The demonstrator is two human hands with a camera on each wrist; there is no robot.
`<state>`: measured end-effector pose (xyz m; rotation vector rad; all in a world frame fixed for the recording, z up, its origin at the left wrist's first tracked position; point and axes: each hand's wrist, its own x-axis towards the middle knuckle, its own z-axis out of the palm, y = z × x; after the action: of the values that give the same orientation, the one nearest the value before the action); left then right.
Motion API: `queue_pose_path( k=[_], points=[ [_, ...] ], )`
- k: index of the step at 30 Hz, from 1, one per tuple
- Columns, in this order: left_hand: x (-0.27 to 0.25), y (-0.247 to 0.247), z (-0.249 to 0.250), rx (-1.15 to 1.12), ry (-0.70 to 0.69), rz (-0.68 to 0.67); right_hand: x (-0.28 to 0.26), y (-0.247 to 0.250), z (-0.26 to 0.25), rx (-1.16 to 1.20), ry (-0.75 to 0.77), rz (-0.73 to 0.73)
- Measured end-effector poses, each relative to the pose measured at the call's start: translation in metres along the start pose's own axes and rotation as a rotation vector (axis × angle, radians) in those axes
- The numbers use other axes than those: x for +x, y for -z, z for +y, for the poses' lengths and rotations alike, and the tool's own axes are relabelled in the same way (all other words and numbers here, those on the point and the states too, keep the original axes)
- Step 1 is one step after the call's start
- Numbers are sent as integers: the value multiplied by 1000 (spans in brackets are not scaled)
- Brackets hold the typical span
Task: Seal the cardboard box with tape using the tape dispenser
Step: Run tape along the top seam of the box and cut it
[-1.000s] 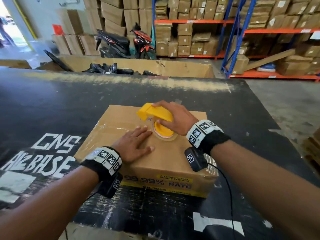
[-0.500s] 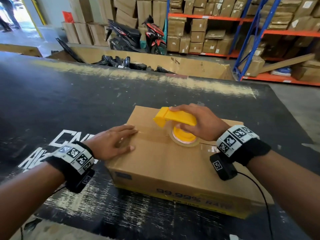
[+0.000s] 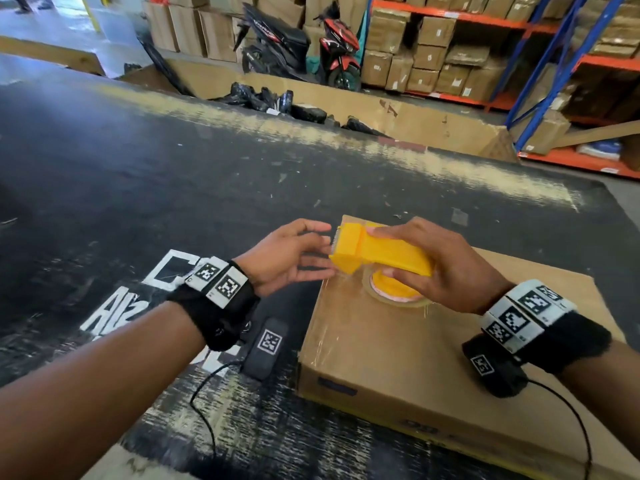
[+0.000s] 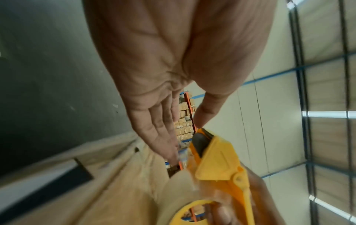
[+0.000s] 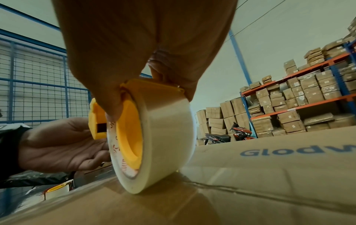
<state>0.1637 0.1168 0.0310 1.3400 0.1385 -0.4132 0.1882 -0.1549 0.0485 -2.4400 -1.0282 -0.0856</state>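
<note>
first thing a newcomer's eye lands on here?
The bright yellow tape dispenser, gripped in the right hand with its clear tape roll on the left part of the cardboard box. The left hand, fingers straight, reaches toward its front end. Behind: motorbikes and shelves of cartons.

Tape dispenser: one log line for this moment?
right hand: grips tape dispenser | roll on cardboard box | left hand: open beside cutter end

Even indoor light, brighter from the doorway (image 3: 52,15) at far left; wide-angle bending at edges; wrist views dimmer, greenish, close hands blurred.
</note>
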Motion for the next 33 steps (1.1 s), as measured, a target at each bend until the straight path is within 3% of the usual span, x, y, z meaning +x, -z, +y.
queue_pose_path(
  k=[7,17,22,30,33],
  points=[
    [16,4,0,128,-53,90,0,0,-7,-29,18,-15],
    [16,31,-10,143,-83,79,14,16,-11,-180,46,-230],
    [18,55,-23,126,-80,204,15,31,1,-216,54,-290],
    [35,51,-57,129,-48,179,12,37,2,-215,39,-340],
    [42,46,-77,316,-15,122,12,37,0,-225,38,-356]
  ],
)
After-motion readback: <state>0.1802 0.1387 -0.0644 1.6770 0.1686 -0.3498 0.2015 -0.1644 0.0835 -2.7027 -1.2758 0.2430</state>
